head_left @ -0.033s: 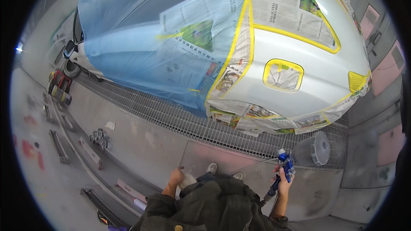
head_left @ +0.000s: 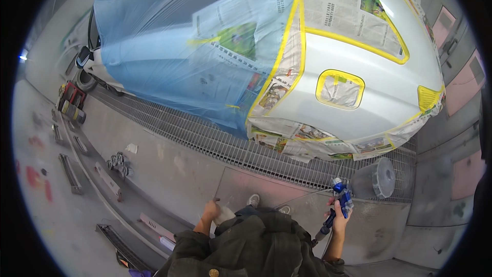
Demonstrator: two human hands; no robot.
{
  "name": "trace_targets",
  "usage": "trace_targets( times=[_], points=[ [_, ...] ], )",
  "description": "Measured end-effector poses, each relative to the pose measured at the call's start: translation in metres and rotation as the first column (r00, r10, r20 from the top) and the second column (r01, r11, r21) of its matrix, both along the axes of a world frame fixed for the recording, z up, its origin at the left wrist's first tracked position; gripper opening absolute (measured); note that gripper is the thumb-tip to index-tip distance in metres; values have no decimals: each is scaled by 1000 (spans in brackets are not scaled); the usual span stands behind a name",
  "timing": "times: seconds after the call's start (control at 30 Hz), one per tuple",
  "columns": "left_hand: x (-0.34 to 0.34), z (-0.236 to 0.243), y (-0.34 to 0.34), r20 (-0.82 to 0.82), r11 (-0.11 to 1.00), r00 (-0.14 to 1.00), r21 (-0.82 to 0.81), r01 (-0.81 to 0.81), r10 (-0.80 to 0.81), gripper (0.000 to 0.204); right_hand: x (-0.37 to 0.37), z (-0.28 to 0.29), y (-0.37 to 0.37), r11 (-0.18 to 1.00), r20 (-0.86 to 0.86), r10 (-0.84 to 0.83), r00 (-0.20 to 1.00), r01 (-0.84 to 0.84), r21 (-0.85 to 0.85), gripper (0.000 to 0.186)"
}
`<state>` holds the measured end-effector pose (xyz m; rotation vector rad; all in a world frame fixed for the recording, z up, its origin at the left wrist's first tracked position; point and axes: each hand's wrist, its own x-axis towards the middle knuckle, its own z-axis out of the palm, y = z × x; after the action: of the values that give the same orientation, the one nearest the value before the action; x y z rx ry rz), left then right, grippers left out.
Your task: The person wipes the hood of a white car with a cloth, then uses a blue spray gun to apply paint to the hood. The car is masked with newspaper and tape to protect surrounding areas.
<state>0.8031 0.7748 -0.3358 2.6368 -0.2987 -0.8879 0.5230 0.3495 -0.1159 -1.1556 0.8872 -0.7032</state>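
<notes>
While grating edges grey floor, right fingers clamp spray gun; left fingers unclear.

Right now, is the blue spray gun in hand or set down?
In hand: the right hand grips the blue spray gun above the floor. Whether it is triggered, I cannot tell.

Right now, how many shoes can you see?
2. One shoe pokes out past the dark jacket; the other shoe is to its right, toward the right hand holding the blue spray gun. Others may be hidden.
</notes>
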Motion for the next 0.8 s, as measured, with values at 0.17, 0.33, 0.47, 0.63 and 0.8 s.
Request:
trace_targets(
  times=[0.17, 0.33, 0.47, 0.63, 0.8],
  points=[
    [-5, 2, -8, -43, 999, 999, 47, 12, -10, 44, 3, -1, 4, 1000, -7, 23, 1000, -23, -13, 24],
    [-9, 6, -8, -53, 998, 999, 60, -5, 9, 43, 9, 0, 10, 998, -21, 57, 998, -58, -24, 25],
    [-9, 8, -9, -53, 998, 999, 62, 0, 3, 43, 8, 2, 11, 998, -15, 57, 998, -57, -12, 24],
    [-9, 0, -2, -55, 999, 998, 47, -8, 10, 42, 8, 3, 13, 998, -21, 60, 998, -61, -24, 24],
    [-7, -5, 0, -56, 999, 998, -2, -36, 36, 41, 6, 3, 17, 998, -27, 50, 998, -51, -29, 26]
  ],
)
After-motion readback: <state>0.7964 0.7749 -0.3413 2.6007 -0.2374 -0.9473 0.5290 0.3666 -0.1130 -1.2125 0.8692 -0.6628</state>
